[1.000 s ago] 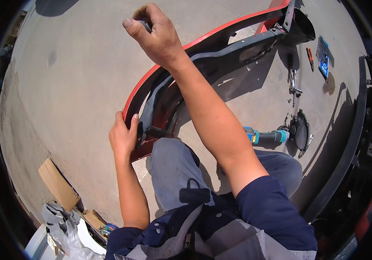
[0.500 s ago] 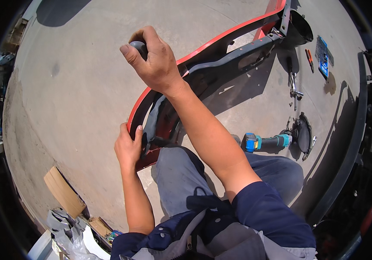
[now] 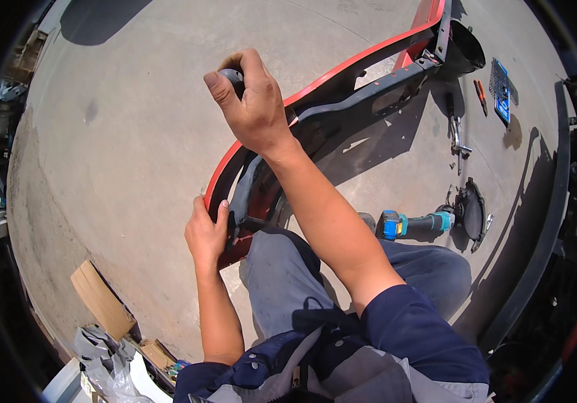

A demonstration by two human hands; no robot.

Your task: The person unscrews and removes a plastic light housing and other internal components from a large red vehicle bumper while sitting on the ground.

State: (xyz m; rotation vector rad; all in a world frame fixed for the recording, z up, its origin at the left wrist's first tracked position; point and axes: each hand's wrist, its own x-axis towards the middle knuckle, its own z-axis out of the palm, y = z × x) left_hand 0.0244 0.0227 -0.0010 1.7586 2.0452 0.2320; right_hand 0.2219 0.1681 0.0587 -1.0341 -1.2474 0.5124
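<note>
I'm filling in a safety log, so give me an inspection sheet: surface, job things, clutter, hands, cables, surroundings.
Surface: concrete floor, sunlit, stained in places.
Job things: red panel, curved, dark inner side.
Clutter: power tool, wrench and orange-handled tool to the right; tan board and plastic bag lower left.
Hands: left hand grips the panel's near end; right hand holds a dark rounded object, mostly hidden.
Cables: nothing seen.
Surroundings: long dark bar at right.

Long curved red-edged panel (image 3: 329, 77), dark-grey bar (image 3: 369, 89) along inner side, slants away rightward; dark rounded object (image 3: 234, 78) mostly hidden in right hand (image 3: 255, 101).
</note>
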